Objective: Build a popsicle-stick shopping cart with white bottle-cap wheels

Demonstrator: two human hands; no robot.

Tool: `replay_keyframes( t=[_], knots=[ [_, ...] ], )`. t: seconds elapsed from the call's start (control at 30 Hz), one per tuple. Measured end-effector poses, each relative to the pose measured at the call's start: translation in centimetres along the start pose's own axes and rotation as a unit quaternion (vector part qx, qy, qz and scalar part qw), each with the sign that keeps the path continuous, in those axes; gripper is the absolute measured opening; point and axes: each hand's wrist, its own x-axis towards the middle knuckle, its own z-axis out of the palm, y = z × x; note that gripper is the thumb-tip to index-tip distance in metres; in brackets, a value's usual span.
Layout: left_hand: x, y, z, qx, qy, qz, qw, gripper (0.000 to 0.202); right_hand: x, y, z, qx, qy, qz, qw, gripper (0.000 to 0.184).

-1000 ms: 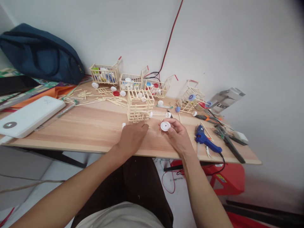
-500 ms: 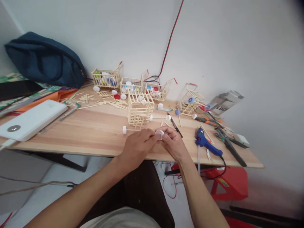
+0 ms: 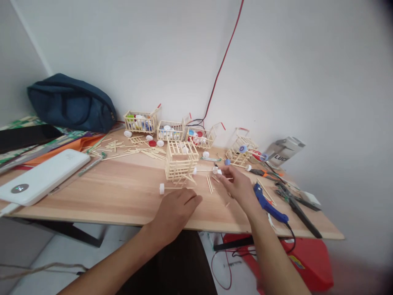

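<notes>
A: Materials on the table (image 3: pixel 123 192)?
B: Pale wood-grain top. Thin, straight, light wooden sticks lie loose on it. An open-lattice stick cage (image 3: pixel 181 162), box-shaped, stands mid-table. The wheels are small round white plastic caps. A single-cap axle (image 3: pixel 161 189), one stick with a cap on its left end, lies flat in front of the cage. A two-cap axle (image 3: pixel 205 169) lies just right of the cage.

A: Hand pose?
B: The hands are apart. The left hand (image 3: pixel 178 207) lies palm down on the table near the front edge, fingers half bent, with nothing seen in it. It is just behind the bare end of the single-cap axle. The right hand (image 3: pixel 238 186) is stretched forward, forearm slanting in from the lower right, fingertips (image 3: pixel 222 177) at the right-end cap of the two-cap axle.

A: Is it gripping that cap?
B: Cannot tell. The fingertips are blurred, and the contact point is too small to resolve.

A: Anything else obscured?
B: The blue glue gun (image 3: pixel 267 201), glossy plastic, lies just right of the right wrist, with its nozzle partly covered by the hand. A white power bank (image 3: pixel 43 174), smooth with rounded corners, is cut off by the left edge of the frame.
</notes>
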Motion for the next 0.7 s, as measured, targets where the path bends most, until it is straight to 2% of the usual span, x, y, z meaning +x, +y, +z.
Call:
replay_keyframes(
  t=[0.03, 0.1, 0.2, 0.27, 0.37, 0.47, 0.57, 0.63, 0.7],
  knots=[
    [-0.1, -0.1, -0.2, 0.012, -0.013, -0.007, 1.000, 0.018, 1.1, 0.4, -0.4, -0.051, 0.022, -0.003, 0.998, 0.025],
    [-0.4, -0.4, -0.6, 0.033, -0.046, -0.031, 0.998, 0.019, 3.3, 0.9, -0.8, -0.165, 0.025, 0.005, 0.986, 0.023],
    [-0.4, -0.7, -1.2, 0.041, -0.122, -0.060, 0.990, 0.018, 6.1, 0.8, -0.3, -0.312, -0.030, 0.082, 0.946, 0.025],
    [-0.2, -0.8, -1.5, 0.035, -0.181, -0.070, 0.980, 0.020, 7.4, 0.6, 0.3, -0.348, -0.060, 0.123, 0.928, 0.026],
    [0.6, -0.9, -1.8, 0.016, -0.257, -0.086, 0.962, 0.022, 8.4, 0.2, 0.9, -0.359, -0.083, 0.142, 0.919, 0.025],
    [1.0, -1.1, -1.9, -0.003, -0.310, -0.116, 0.944, 0.021, 8.8, -0.7, 0.4, -0.372, -0.097, 0.152, 0.911, 0.024],
    [0.9, -1.3, -1.6, -0.012, -0.319, -0.126, 0.939, 0.024, 9.8, -2.7, -0.7, -0.368, -0.069, 0.101, 0.922, 0.028],
    [0.6, -1.5, -1.3, -0.019, -0.304, -0.121, 0.945, 0.026, 11.4, -4.2, -0.9, -0.324, -0.027, -0.032, 0.945, 0.025],
    [0.3, -1.6, -1.0, -0.026, -0.290, -0.120, 0.949, 0.027, 13.8, -5.4, -0.3, -0.290, -0.033, -0.132, 0.947, 0.023]
  ],
)
